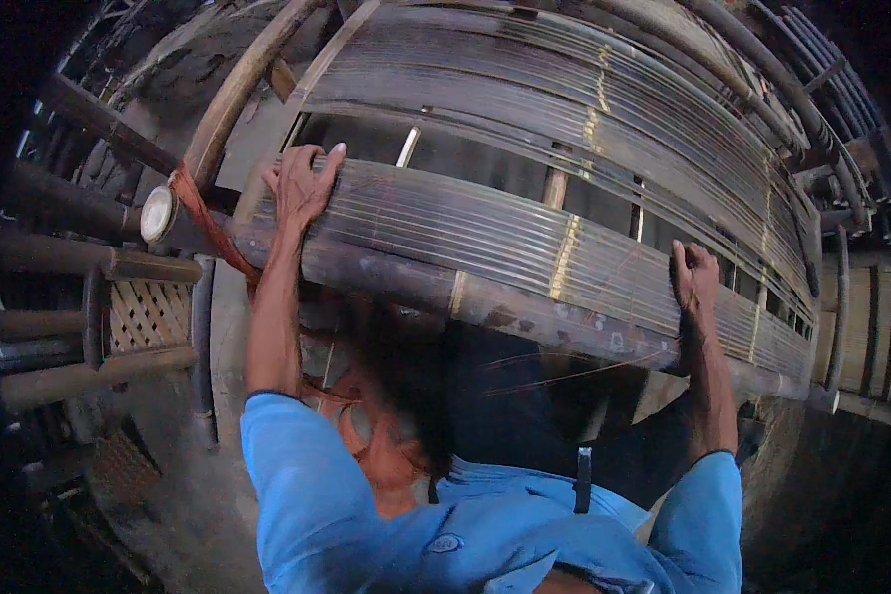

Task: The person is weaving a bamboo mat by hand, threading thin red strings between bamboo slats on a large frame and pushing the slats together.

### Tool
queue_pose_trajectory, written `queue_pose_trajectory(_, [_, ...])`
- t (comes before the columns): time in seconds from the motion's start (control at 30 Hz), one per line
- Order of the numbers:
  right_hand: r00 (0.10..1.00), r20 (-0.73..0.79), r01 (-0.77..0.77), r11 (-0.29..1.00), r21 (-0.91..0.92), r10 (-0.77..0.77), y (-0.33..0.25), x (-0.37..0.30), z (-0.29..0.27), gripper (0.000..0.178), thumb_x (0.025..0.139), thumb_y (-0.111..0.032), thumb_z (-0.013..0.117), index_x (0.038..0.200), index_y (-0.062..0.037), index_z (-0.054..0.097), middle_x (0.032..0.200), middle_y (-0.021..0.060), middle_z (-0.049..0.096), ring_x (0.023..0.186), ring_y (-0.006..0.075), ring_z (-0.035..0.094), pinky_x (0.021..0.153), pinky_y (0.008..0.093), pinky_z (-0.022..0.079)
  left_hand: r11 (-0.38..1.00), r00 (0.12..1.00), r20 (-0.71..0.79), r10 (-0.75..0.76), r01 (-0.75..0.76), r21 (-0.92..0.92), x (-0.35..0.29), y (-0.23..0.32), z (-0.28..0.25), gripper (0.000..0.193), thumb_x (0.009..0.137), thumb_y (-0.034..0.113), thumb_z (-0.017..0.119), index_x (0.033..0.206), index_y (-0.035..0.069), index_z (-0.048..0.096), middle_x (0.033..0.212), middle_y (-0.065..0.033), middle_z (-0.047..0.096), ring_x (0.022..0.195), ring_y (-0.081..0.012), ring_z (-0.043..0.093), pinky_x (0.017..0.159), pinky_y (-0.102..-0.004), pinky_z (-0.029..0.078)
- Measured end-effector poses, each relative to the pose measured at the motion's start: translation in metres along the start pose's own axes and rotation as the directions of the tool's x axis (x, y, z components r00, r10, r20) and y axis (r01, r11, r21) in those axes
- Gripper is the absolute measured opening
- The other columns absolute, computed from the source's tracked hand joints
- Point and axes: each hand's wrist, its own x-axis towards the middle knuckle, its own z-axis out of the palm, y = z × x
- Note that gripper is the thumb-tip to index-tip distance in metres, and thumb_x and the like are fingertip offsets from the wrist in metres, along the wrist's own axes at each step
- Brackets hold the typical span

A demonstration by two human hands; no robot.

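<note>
A panel of thin, dark, closely set slats [436,213] lies along a thick bamboo pole [396,277] in front of me. Pale binding strips cross the slats. My left hand [302,188] rests at the panel's left end, fingers bent over its far edge. Toward the right end, my right hand [697,282] curls its fingers over the same edge. The undersides of both hands' grips are hidden. A wider sheet of similar slats [485,69] slopes away beyond a gap. Loose thin reddish strands [564,374] hang below the pole.
An orange-red cloth strap [203,223] is tied round the bamboo frame at left, near a pole's pale cut end [158,214]. A bamboo seat or rack with a lattice panel [148,315] stands at far left. More bamboo poles [762,49] run along the upper right.
</note>
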Motion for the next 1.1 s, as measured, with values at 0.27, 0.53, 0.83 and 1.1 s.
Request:
queue_pose_trajectory(0.27, [1.0, -0.026, 0.011, 0.999, 0.034, -0.01, -0.016, -0.007, -0.001, 0.044, 0.092, -0.049, 0.068, 0.094, -0.0048, 0.074, 0.093, 0.0173, 0.07, 0.093, 0.0367, 0.061, 0.083, 0.0457, 0.048, 0.974, 0.921, -0.34, 0.19, -0.221, -0.053, -0.097, -0.034, -0.001, 0.038, 0.088, 0.028, 0.077, 0.113, -0.001, 0.072, 0.116, -0.0222, 0.068, 0.115, -0.0376, 0.061, 0.095, -0.0429, 0.049])
queue_pose_trajectory(0.53, [0.918, -0.249, 0.281, 0.949, -0.142, -0.308, -0.003, 0.0, 0.0, 0.026, 0.091, -0.03, 0.073, 0.086, -0.0051, 0.074, 0.081, 0.0076, 0.07, 0.082, 0.0232, 0.065, 0.081, 0.0366, 0.046, 0.905, 0.99, 0.129, -0.057, 0.106, -0.413, -0.14, -0.038, -0.097, 0.025, 0.097, 0.016, 0.064, 0.114, -0.001, 0.073, 0.098, -0.0115, 0.073, 0.091, -0.0178, 0.065, 0.086, -0.0335, 0.051])
queue_pose_trajectory(0.83, [0.857, -0.316, 0.509, 0.766, 0.392, -0.408, -0.194, 0.019, 0.032, 0.015, 0.087, -0.016, 0.079, 0.097, -0.005, 0.077, 0.091, 0.0102, 0.073, 0.084, 0.0202, 0.068, 0.075, 0.0333, 0.053, 0.151, 0.933, -0.201, -0.3, -0.162, -0.975, -0.127, -0.165, -0.264, 0.028, 0.103, 0.024, 0.056, 0.111, 0.001, 0.07, 0.12, -0.0108, 0.065, 0.107, -0.0144, 0.059, 0.097, -0.029, 0.044])
queue_pose_trajectory(1.1, [0.844, 0.388, 0.176, 0.874, 0.453, -0.371, -0.362, 0.04, 0.132, 0.047, 0.091, -0.035, 0.062, 0.127, -0.0054, 0.07, 0.121, 0.0229, 0.071, 0.116, 0.0398, 0.066, 0.1, 0.0444, 0.051, 0.965, 0.986, -0.011, 0.164, -0.163, -0.207, 0.037, 0.04, -0.034, 0.025, 0.084, 0.007, 0.064, 0.103, 0.005, 0.079, 0.101, -0.0176, 0.077, 0.097, -0.032, 0.074, 0.088, -0.0401, 0.057])
